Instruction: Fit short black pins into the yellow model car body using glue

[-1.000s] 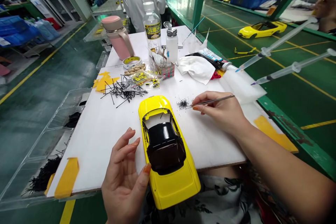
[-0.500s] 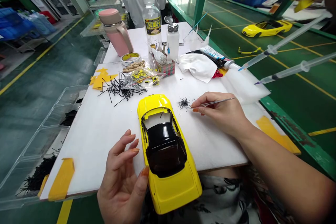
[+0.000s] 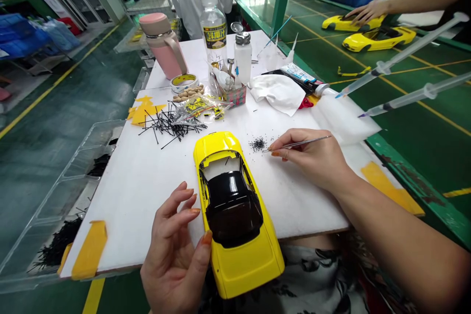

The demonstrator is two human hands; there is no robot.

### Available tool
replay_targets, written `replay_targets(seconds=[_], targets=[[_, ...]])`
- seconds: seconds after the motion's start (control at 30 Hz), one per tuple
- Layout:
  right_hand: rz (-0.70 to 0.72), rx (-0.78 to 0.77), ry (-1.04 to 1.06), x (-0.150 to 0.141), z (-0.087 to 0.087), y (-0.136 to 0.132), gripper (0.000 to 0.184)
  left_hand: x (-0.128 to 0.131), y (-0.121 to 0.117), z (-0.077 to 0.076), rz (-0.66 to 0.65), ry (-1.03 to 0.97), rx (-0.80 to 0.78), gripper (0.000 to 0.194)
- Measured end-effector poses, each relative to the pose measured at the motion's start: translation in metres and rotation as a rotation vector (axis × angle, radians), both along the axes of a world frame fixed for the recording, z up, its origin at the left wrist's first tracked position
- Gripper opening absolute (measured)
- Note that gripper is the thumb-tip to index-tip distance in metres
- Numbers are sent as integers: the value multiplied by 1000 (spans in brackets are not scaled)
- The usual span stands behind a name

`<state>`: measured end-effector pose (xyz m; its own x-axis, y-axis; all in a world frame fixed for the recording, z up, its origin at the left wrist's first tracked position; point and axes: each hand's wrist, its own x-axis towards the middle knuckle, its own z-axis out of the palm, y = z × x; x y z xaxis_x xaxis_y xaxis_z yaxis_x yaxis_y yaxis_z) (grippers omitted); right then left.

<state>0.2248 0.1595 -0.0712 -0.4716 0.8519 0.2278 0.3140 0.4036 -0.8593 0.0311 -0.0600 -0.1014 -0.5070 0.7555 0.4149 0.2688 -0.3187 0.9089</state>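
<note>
A yellow model car body [image 3: 253, 265] with a black roof lies on the white board in front of me, its near end jutting past the board's edge. My left hand [image 3: 180, 250] is beside its left flank, fingers apart and curved, the thumb against the car's side. In my right hand [image 3: 312, 157] is a pair of thin metal tweezers [image 3: 303, 143], pinched between thumb and fingers. Their tips are at the edge of a small heap of tiny black parts [image 3: 259, 143]. Whether a part sits between the tips is too small to tell.
Black sticks [image 3: 172, 125], a bag of yellow parts [image 3: 202, 108], a tape roll [image 3: 184, 82], a pink flask [image 3: 162, 44], a bottle [image 3: 214, 34] and a white cloth [image 3: 277, 91] stand or lie farther back. Two syringes [image 3: 405, 95] jut in from the right. A co-worker's hand [image 3: 371, 11] touches another yellow car.
At the right, the co-worker's hand has come down with a yellow car body, now on the green surface behind the other one. My hands and the tweezers have hardly moved.
</note>
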Motion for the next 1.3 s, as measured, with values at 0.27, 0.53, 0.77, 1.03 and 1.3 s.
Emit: replay_targets(seconds=[0.27, 0.53, 0.77, 1.03, 1.3], targets=[[209, 562, 43, 16, 3, -53, 22, -3, -1, -2, 4, 60, -11, 35], [212, 516, 85, 26, -31, -102, 33, -2, -1, -2, 5, 98, -25, 33], [260, 617, 33, 21, -23, -96, 25, -2, -1, -3, 17, 131, -23, 33], [261, 742, 31, 22, -25, -96, 20, 0, 0, -1, 16, 144, -23, 32], [261, 800, 77, 18, -24, -94, 17, -4, 0, -5, 9, 204, 6, 34]])
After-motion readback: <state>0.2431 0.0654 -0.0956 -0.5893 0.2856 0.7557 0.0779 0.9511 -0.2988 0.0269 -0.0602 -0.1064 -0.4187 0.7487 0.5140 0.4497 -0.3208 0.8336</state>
